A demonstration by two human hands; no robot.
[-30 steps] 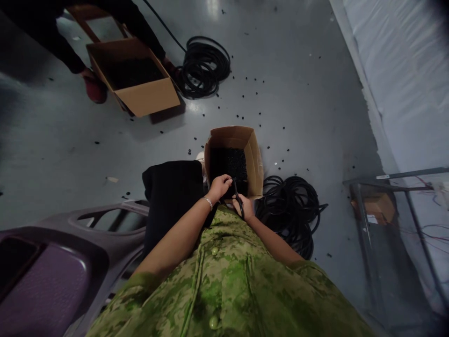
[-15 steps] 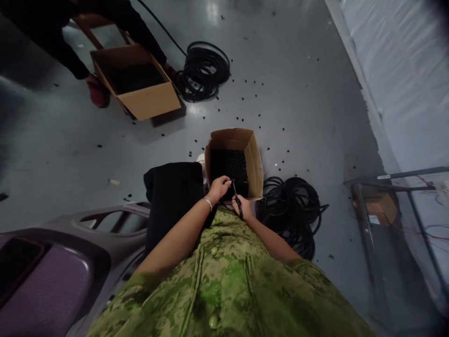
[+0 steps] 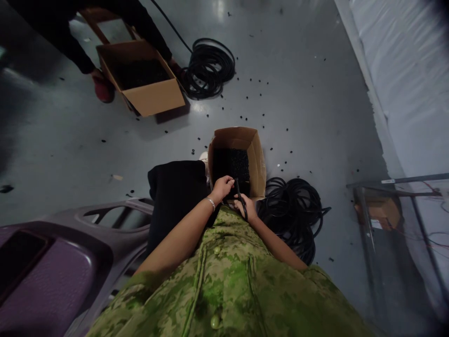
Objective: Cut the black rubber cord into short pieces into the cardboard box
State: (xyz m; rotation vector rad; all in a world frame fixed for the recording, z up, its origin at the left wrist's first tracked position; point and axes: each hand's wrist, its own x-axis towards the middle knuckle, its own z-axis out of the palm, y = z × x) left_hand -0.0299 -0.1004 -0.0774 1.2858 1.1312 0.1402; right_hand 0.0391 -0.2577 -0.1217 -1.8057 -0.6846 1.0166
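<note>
My left hand, with a bracelet at the wrist, is pinched closed over the near part of an open cardboard box. Its fingertips are by the upper end of a slim black length of hose; whatever they pinch is too small to make out. My right hand is closed around that hose lower down, close to my green patterned shirt. The hose bends down past the fingers. Many small black pieces lie inside the box, which stands on the floor in front of me.
A tangled coil of black hose lies right of the box. Another coil lies farther off, beside a person's foot and a second box. Black bits dot the floor. A purple-grey chair is at left, a metal frame at right.
The whole view has shifted slightly to the right. Both hands stay over the box's near edge; the black hose in my right hand looks a little more bent.
</note>
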